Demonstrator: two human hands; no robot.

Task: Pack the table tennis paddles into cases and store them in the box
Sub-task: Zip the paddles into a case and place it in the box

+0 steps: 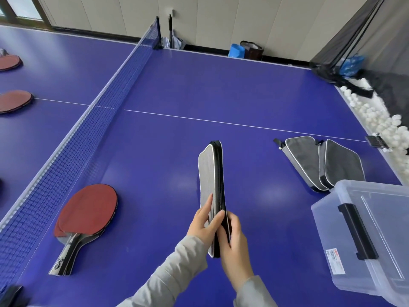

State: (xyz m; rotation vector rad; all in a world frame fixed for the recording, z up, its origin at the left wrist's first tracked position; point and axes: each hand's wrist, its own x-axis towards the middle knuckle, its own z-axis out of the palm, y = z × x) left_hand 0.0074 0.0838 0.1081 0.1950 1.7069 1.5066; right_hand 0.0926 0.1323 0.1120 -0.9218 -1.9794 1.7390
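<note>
Both hands hold a grey paddle case [209,173] with white piping and a black zipper, stood on edge above the blue table. My left hand [204,220] holds its grey side with fingers along the fabric. My right hand [233,242] grips its lower end from the right. A stack of red paddles [88,210] lies at the lower left beside the net. Two more grey cases [323,161] lie overlapping at the right. The clear plastic box [374,238], with a black latch on its lid, stands at the lower right.
The blue net [88,111] crosses the table from lower left to the far end. Two more red paddles [14,101] [10,62] lie beyond it at the left. Several white balls [380,122] fill a catch net along the right edge. A dark object sits at the bottom left corner.
</note>
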